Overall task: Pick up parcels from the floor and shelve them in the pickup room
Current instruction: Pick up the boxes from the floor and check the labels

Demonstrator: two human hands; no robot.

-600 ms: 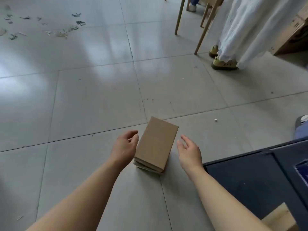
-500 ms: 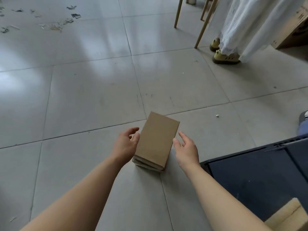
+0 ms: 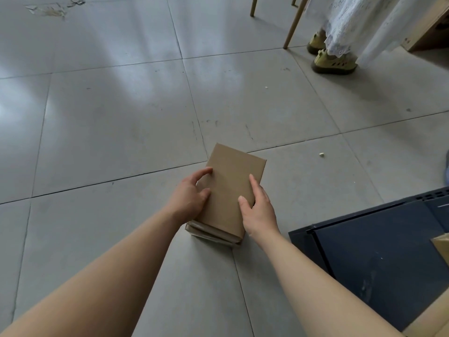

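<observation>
A small brown cardboard parcel (image 3: 230, 183) lies on the grey tiled floor, its taped end towards me. My left hand (image 3: 190, 195) clasps its left side, thumb and fingertips over the top edge. My right hand (image 3: 258, 209) presses against its right side, fingers lying on the top face. The parcel still rests on the floor between both hands.
A dark blue crate (image 3: 379, 254) stands at the lower right with a cardboard piece (image 3: 442, 246) in it. A person in a white lace skirt and olive shoes (image 3: 334, 60) stands at the upper right beside wooden chair legs (image 3: 292, 25). Paper scraps (image 3: 48, 9) litter the far left.
Both hands have closed in from beside the parcel and now grip its two sides. The view has moved closer to the floor.
</observation>
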